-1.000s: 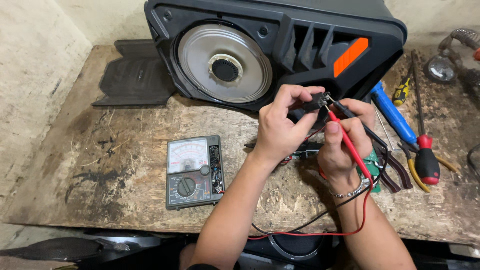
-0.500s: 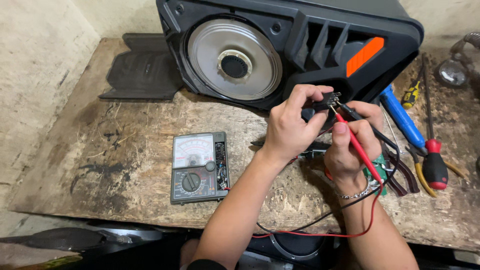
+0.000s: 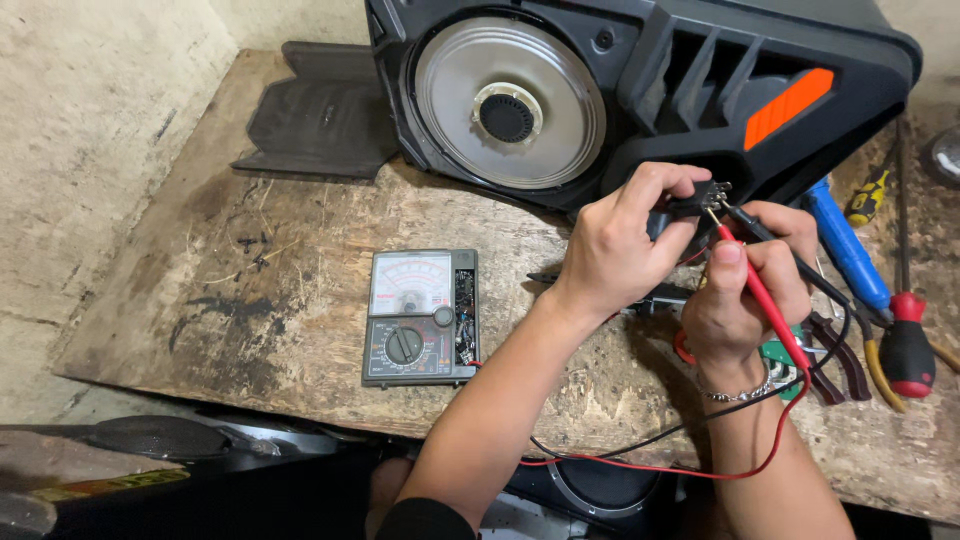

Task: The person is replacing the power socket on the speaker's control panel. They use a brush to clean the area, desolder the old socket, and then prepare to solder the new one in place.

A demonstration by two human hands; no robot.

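Probes are on the part: the red test probe (image 3: 765, 300) and the black test probe (image 3: 775, 242) both run up through the right hand (image 3: 745, 300), pinched together like chopsticks so that one hand can steer two tips. Those tips meet a small black component (image 3: 690, 203) at 1 o'clock from the bench's middle, just in front of the speaker cabinet (image 3: 650, 90). The left hand (image 3: 620, 250) is clamped on that component, thumb and fingers closed round it, seemingly holding it steady so its metal pins face the tips.

Outward now. At 9 o'clock of the hands lies one analog multimeter (image 3: 420, 318), face up with its dial toward the person, so the needle can be read at a glance. Its red lead (image 3: 640, 468) and black lead (image 3: 650, 435) loop along the near edge of the wooden bench (image 3: 250, 300).

At 3 o'clock of the hands sits a tool cluster: one blue-handled tool (image 3: 845, 250), one red-handled screwdriver (image 3: 908, 345), one small yellow screwdriver (image 3: 868, 195), all within reach. Count: two probes, one meter, one cabinet with one silver speaker cone (image 3: 510, 100), and one black grille panel (image 3: 320, 115) lying flat at 10 o'clock.
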